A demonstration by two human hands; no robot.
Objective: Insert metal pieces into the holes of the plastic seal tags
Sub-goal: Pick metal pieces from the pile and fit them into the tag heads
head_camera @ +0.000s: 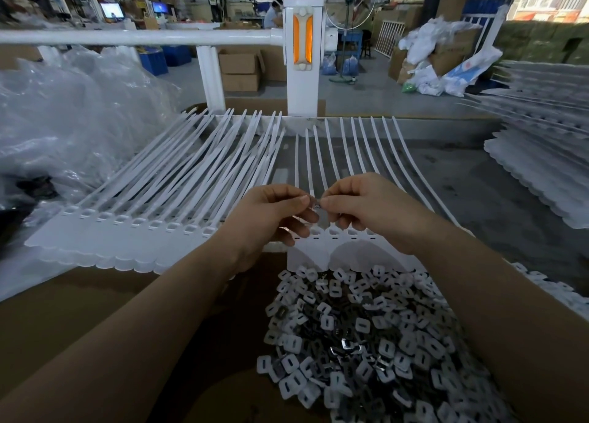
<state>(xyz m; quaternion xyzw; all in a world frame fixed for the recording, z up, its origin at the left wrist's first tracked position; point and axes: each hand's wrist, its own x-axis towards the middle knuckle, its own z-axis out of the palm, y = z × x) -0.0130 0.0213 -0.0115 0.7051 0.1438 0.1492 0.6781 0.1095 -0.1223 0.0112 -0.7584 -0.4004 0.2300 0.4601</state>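
Closest to the camera is a big heap of clips [366, 336], small white squarish plastic bits with slots mixed in with shiny metal pieces, spread over brown cardboard [95, 320]. Both forearms come in over that heap from the bottom corners.

Up above the heap the two hands meet almost fingertip to fingertip. Left hand [274, 218] has thumb and forefinger pinched together, other fingers curled under. Right hand [366, 209] is doing the same from the other side. Between the fingertips sits one tiny metal piece [316, 205], and both hands seem to be pinching it, though it's so small I can't tell which hand really has hold of it.

Directly under the hands lies a strip of seal tags [318, 250], white, joined side by side, with the flat heads toward the camera and the long thin tails fanning away across the counter [478, 199]. Its near edge touches the heap. The holes in those heads are mostly hidden by the fingers, so I can't say which are filled.

Off to the left is a second strip of tags [127, 234], tilted, its row of square holes plainly visible, tails running up toward a white rail [137, 38]. Crumpled clear plastic bags [73, 110] sit left of that. More tag stacks [541, 174] are piled at the right edge. A white post [303, 49] with an orange panel stands behind the counter.
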